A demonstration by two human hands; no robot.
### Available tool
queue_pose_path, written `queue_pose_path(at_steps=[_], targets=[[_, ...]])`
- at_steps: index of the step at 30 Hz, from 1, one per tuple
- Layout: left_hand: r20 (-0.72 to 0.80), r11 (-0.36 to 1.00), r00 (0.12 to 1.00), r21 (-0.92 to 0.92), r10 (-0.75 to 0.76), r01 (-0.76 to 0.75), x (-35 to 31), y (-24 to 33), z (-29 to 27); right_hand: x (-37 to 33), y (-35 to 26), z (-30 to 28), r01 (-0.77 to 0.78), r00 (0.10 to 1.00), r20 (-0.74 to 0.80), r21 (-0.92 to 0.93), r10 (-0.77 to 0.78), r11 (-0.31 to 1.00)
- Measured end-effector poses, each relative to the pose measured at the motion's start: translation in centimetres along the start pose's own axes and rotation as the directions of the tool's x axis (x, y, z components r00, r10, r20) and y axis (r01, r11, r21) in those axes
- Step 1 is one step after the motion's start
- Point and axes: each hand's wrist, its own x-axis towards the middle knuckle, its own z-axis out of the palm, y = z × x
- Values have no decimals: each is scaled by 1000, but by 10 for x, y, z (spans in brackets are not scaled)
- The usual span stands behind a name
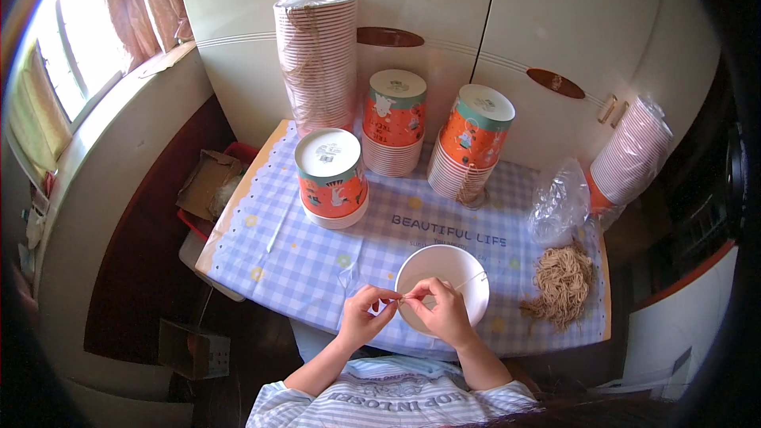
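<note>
A white paper bucket [442, 256] stands mouth up near the table's front edge. Over its left side, my left hand [369, 313] and my right hand [438, 311] meet fingertip to fingertip, both pinched closed. Between the fingertips is a small tan bit that looks like the end of a string. A thin pale string [472, 279] runs from beside my right hand across the bucket's mouth to its right rim. On the right of the table lies a loose heap of tan strings [564, 284].
Upside-down orange and green buckets [333, 194] stand on the checked tablecloth [317, 269], two of them on nested stacks [392, 154]. A tall wrapped stack [317, 55] rises at the back left, another wrapped stack [632, 154] leans at the right. A clear plastic bag [559, 206] lies behind the strings.
</note>
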Motion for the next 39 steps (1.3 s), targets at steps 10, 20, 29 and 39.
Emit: queue_pose_path(at_steps=[10, 20, 29, 39], targets=[[64, 981, 987, -122, -145, 152, -7, -11, 3, -2, 0, 1, -37, 999, -10, 65, 38, 997], [312, 635, 899, -636, -308, 438, 0, 0, -3, -3, -6, -10, -29, 996, 91, 106, 19, 994], [469, 442, 816, -686, -338, 577, 1, 10, -10, -3, -5, -8, 215, 976, 8, 74, -216, 974], [507, 421, 780, -657, -368, 626, 2, 11, -11, -4, -3, -7, 295, 955, -20, -5, -295, 955]])
